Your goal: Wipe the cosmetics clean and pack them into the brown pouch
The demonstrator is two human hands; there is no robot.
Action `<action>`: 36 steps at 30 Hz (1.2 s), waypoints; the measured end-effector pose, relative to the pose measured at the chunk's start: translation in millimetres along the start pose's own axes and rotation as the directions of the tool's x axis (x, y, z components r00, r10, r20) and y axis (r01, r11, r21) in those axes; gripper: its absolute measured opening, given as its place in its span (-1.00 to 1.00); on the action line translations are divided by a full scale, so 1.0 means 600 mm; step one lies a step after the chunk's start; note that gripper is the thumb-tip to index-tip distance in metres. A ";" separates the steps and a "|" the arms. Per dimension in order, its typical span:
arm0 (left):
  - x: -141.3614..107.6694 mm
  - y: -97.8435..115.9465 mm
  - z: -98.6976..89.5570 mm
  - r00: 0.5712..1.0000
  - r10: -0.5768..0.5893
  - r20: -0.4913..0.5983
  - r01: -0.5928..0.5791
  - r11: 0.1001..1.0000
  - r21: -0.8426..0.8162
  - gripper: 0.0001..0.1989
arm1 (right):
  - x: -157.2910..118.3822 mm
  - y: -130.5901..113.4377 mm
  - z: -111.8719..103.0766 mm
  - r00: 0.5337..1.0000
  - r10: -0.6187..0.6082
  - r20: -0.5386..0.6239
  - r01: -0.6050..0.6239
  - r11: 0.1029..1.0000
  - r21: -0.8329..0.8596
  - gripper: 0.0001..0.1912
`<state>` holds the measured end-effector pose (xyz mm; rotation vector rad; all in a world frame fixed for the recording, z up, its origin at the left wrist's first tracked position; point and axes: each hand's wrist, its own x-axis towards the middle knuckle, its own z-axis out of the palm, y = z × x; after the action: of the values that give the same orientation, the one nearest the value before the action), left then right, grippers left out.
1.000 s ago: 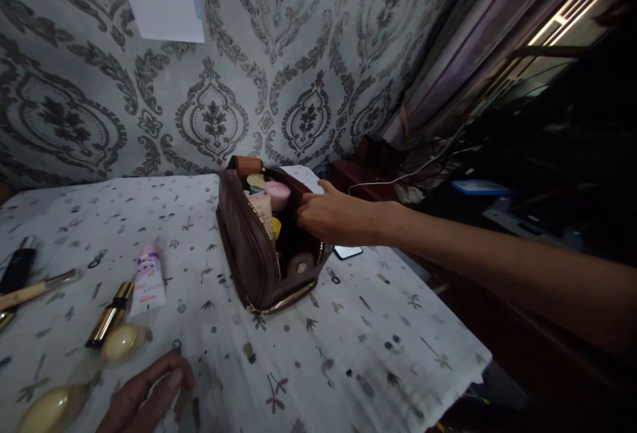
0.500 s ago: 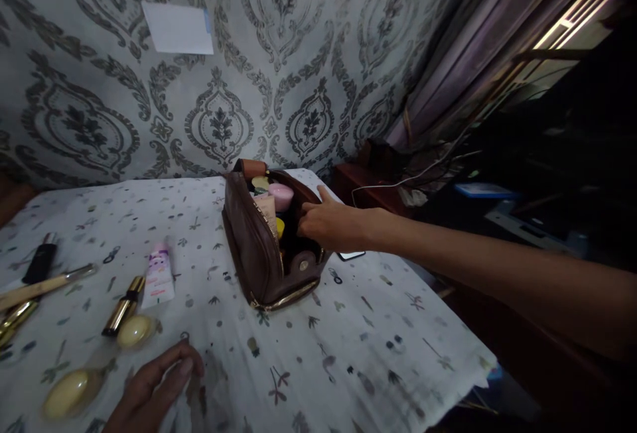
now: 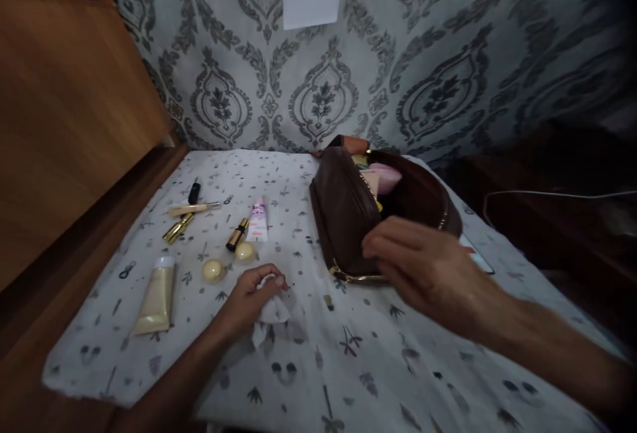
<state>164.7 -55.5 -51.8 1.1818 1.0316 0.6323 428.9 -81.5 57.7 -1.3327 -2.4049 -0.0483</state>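
A brown makeup bag stands unzipped on the right of the table, with a pink-lidded container and a beige tube inside. In front of its opening is my right hand, slightly blurred, fingers curled together; whatever they hold is hidden. My left hand is closed on a crumpled white tissue above the cloth. Beyond it lie two round cream-coloured items, a black-and-gold lipstick tube and a small purple-and-white tube.
On the left lie a beige squeeze tube, a gold tube, a wooden-handled brush and a black item. A wooden cabinet borders the left side. Partly behind my right wrist is a flat phone-like object.
The view has swung left, bringing the cabinet and beige squeeze tube into sight. My right hand has come out of the bag toward its front. The tissue now shows under my left hand.
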 end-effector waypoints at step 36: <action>0.000 0.045 -0.049 0.903 0.394 -0.171 0.166 0.046 0.985 -0.75 | 0.009 -0.124 0.274 0.829 0.451 0.330 -0.341 -0.060 0.938 -0.63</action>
<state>141.3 -34.5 -27.4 2.5302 1.9061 0.1337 312.7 -82.5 -80.7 -1.0748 -1.1000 1.4517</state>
